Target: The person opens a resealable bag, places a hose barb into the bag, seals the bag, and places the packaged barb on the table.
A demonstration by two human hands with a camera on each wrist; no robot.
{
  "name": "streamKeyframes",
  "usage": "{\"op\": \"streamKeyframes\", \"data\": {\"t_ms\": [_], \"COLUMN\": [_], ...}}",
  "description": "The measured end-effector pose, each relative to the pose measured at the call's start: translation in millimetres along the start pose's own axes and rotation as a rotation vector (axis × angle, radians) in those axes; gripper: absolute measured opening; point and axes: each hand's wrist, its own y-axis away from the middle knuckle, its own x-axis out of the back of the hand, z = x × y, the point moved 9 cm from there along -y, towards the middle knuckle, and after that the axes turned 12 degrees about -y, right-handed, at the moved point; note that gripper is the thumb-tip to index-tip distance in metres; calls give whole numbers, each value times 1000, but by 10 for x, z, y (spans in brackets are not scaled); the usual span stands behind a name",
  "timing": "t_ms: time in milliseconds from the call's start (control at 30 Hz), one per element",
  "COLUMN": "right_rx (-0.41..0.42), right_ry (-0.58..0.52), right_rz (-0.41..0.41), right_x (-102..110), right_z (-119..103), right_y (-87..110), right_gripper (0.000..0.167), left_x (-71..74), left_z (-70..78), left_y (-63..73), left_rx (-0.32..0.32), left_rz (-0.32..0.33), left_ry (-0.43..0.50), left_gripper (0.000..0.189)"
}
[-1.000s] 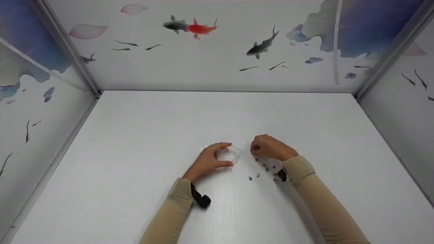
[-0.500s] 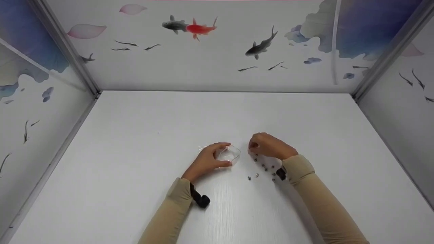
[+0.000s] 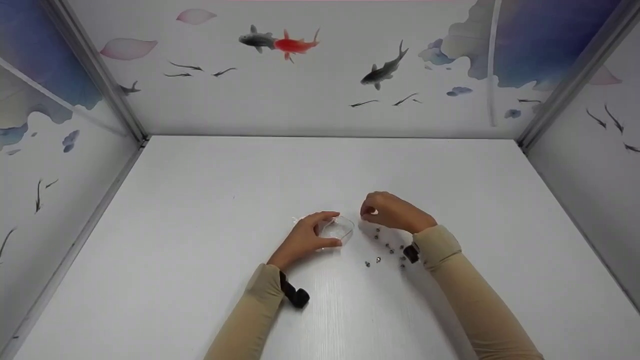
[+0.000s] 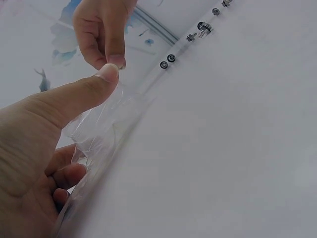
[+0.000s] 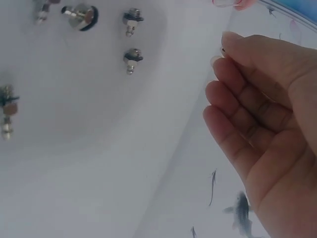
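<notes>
My left hand (image 3: 303, 236) grips a clear plastic box (image 3: 340, 228), thumb on the near side and fingers on the far side. In the left wrist view the see-through wall (image 4: 101, 129) of that box shows between thumb and fingers. Just right of the box, my right hand (image 3: 397, 212) is raised above the table with thumb and index finger pinched together. Only a tiny dark bit shows at those fingertips (image 5: 230, 42); it looks like part of a small metal fitting, mostly hidden. Several metal fittings (image 5: 132, 60) with black rings lie loose below and beside the right hand.
The white table (image 3: 200, 190) has upright panels on three sides, printed with fish and petals. A crumpled clear scrap (image 3: 296, 219) shows behind the left hand. Two fittings (image 3: 378, 260) lie nearer the front than most others.
My right hand has moved slightly left and away from me, closer to the box, with its fingertips still pinched. The left hand and the box stay in place.
</notes>
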Motion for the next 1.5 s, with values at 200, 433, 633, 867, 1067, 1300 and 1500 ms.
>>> {"op": "streamKeyframes", "data": {"t_ms": [200, 433, 633, 867, 1067, 1300, 1500], "right_rx": [37, 71, 124, 148, 164, 179, 174], "right_ry": [-4, -7, -12, 1, -8, 1, -4], "right_rz": [-6, -5, 2, -9, -16, -22, -25], "right_x": [3, -23, -34, -76, -121, -135, -114], "right_z": [-124, -231, -345, -411, -398, -411, -405], "right_y": [-35, -79, -96, -136, -156, -162, -131], "right_gripper": [12, 14, 14, 15, 15, 17, 17], "left_x": [-2, 5, 14, 8, -11, -11, -9], "left_z": [-13, -6, 13, 7, -4, -22, -19], "left_y": [6, 1, 2, 3, 6, 6, 4], "left_rx": [6, 10, 6, 24, 17, 28, 28], "left_rz": [-1, -5, -16, -25, -18, -17, -18], "left_ry": [0, -7, -9, 0, 6, 0, 8], "left_gripper": [68, 67, 68, 67, 66, 65, 66]}}
